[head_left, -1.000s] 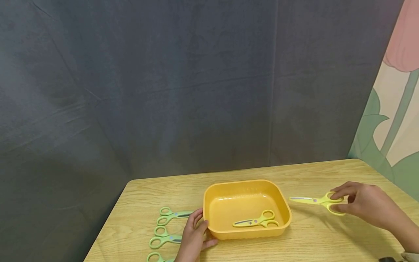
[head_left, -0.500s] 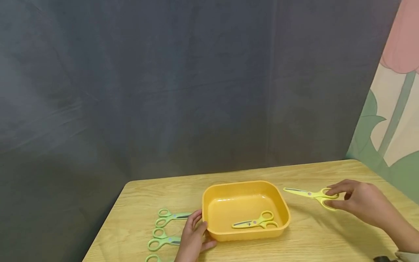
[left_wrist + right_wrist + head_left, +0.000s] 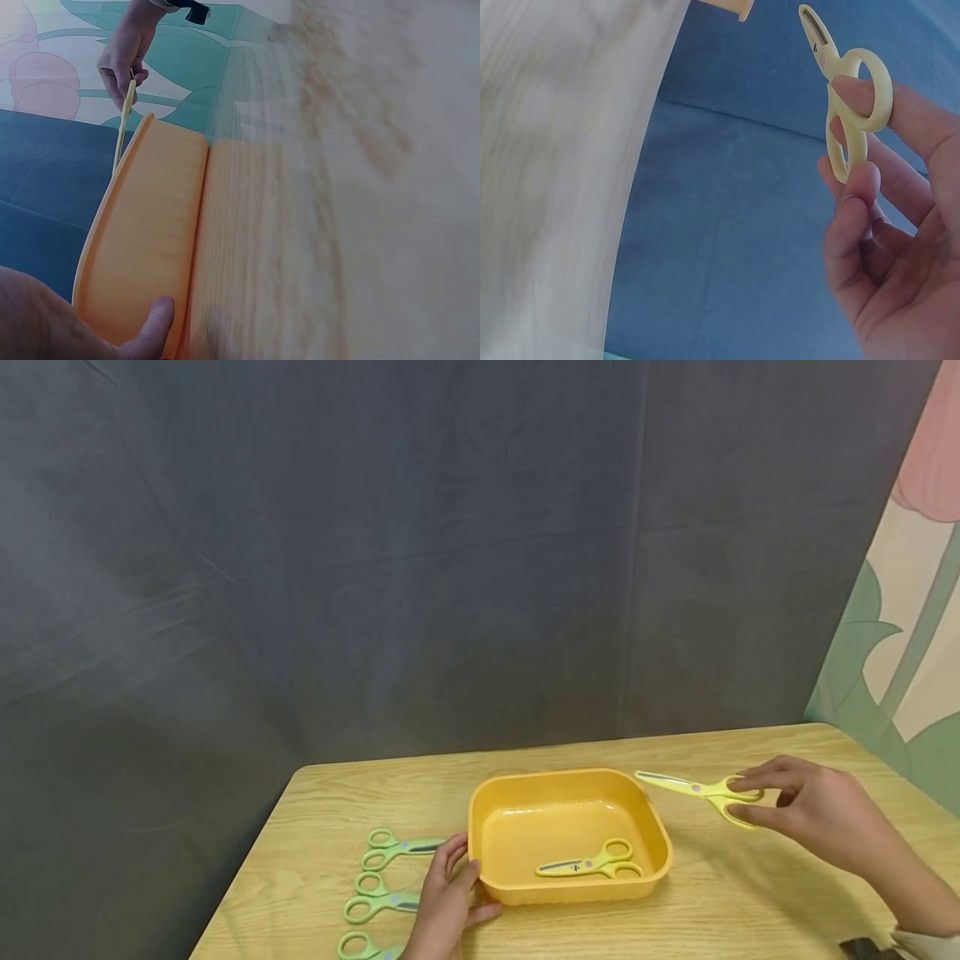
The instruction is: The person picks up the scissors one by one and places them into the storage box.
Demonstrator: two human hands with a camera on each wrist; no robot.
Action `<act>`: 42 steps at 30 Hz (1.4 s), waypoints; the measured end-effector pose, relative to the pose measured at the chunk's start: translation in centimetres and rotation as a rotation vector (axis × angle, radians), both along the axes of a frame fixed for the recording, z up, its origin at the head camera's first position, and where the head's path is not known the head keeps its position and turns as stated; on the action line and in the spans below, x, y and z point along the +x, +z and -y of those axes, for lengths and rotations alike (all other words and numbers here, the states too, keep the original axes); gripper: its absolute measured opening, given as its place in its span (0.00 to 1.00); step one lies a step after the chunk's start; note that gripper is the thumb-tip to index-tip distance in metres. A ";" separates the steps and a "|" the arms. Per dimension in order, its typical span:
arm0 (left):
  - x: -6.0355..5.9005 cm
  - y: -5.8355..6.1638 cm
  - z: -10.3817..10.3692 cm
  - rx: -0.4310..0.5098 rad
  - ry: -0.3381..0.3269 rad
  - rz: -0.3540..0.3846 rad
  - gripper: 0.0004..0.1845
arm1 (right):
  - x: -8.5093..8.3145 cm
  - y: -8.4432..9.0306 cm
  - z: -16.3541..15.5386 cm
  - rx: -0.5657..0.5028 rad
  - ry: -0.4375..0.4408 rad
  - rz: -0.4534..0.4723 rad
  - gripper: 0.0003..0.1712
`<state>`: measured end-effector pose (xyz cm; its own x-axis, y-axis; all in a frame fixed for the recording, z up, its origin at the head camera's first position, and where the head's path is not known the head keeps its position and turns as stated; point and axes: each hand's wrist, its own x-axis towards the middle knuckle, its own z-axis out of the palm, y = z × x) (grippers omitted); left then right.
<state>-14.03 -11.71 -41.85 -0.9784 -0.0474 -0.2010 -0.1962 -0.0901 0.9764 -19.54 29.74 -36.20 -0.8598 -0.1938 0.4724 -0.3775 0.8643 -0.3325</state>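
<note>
yellow scissors (image 3: 697, 790) are pinched by their handle loops between the thumb and fingers of the right hand (image 3: 810, 814), held clear of the wooden table (image 3: 750, 893) with the blades pointing left, their tip just over the far right corner of the orange tray (image 3: 660, 860). in the right wrist view the loops are seen clamped between a fingertip and the thumb, the blades closed. compared with the picture a second ago, the scissors have been carried up and leftward: they were then well to the right of the tray's rim, and now the blade tip is level with that rim. this is judged to mean that the carry toward the tray is nearly done and that only the last stretch over the rim and a release are left.

the left hand (image 3: 446, 902) is curled against the tray's near left corner, thumb on the front wall and fingers at the side, as it was a second ago; the tray has been kept in place, apart from a small shift of the camera. the left wrist view shows the thumb pressed on the tray wall.

a second pair of yellow scissors (image 3: 592, 862) lies flat inside the tray, near its front wall. three green scissors (image 3: 382, 893) lie in a row on the table just left of the left hand, untouched so far.
</note>
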 end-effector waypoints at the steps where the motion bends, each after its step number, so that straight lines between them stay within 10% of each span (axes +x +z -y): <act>1: 0.0 0.0 0.0 0.001 -0.001 -0.001 0.28 | 0.0 0.1 0.2 0.001 -0.001 -0.002 0.13; 18: 0.1 -0.2 0.1 -0.035 -0.005 0.007 0.28 | -1.4 2.5 6.0 -0.058 0.116 0.021 0.11; 42: 0.4 -0.3 0.5 -0.045 -0.007 0.004 0.28 | -2.1 -0.4 9.8 -0.081 0.219 0.170 0.11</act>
<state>-13.66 -12.25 -42.12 -0.9780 -0.0493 -0.2029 -0.2007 -0.0450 0.9786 -21.62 19.97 -36.60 -0.8698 -0.3508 0.3470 -0.4851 0.7363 -0.4717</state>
